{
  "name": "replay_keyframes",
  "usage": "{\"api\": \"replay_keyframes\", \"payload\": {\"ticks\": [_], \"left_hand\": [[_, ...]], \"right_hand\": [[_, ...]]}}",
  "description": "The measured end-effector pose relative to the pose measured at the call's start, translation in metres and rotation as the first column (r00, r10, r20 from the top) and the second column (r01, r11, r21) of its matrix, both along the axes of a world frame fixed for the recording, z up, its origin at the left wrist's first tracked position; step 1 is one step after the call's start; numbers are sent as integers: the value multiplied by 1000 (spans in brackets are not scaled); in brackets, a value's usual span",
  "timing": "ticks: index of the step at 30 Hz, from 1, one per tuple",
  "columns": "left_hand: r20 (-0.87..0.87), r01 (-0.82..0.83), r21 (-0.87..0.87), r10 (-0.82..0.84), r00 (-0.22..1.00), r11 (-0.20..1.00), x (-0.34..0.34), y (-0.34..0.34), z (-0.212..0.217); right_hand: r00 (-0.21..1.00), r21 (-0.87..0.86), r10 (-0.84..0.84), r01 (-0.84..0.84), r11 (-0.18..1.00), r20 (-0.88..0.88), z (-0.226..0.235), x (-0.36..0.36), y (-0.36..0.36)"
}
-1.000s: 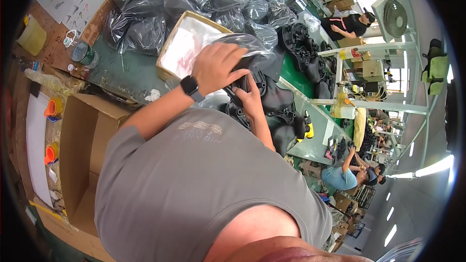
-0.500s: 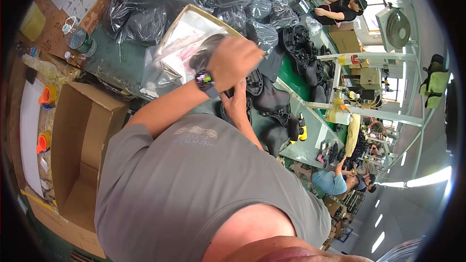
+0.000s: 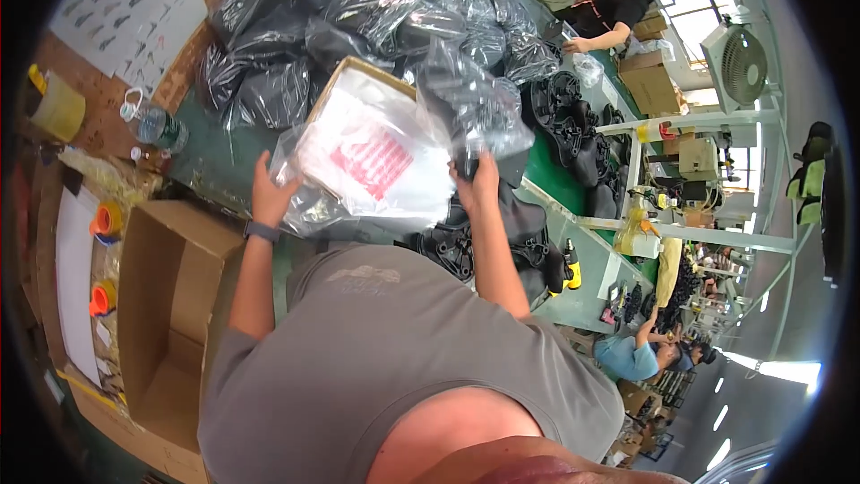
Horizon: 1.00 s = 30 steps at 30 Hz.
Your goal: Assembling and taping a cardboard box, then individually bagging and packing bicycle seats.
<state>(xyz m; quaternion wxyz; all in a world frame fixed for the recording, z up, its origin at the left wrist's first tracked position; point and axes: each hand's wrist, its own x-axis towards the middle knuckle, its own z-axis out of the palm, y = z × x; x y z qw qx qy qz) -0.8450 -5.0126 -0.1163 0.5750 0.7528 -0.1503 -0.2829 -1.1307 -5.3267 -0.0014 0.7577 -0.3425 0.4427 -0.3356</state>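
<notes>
My left hand (image 3: 270,195) grips the lower left edge of a clear plastic bag (image 3: 372,161) with a red printed patch, spread above the green table (image 3: 215,157). My right hand (image 3: 477,181) is closed on a black moulded part (image 3: 502,166) wrapped in the bag's crinkled right end (image 3: 475,99). A dark watch (image 3: 261,231) sits on my left wrist. Under the bag lies a shallow cardboard tray (image 3: 345,79) with white sheets. More black parts (image 3: 466,246) lie just below my right hand.
A heap of bagged black parts (image 3: 358,9) fills the far side of the table. An open cardboard box (image 3: 170,305) stands at my left. Tape rolls (image 3: 106,220) and a water bottle (image 3: 157,125) sit left. Other people (image 3: 614,9) work nearby; a fan (image 3: 739,63) stands right.
My left hand has moved from above the black part down to the left, taking the bag's edge. The bag has been spread wide over the tray. My right hand has risen slightly.
</notes>
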Motion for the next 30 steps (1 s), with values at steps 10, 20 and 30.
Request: {"api": "replay_keyframes", "payload": {"ticks": [10, 20, 30], "left_hand": [[-430, 187, -370, -346, 834, 910, -26, -1, 98], [-275, 153, -227, -214, 937, 962, -82, -92, 99], [-233, 550, -505, -719, 655, 665, -176, -150, 144]], "right_hand": [[857, -201, 489, -514, 834, -161, 39, 168, -103], [752, -409, 614, -652, 638, -240, 23, 14, 96], [997, -52, 35, -32, 998, 73, 26, -81, 133]]}}
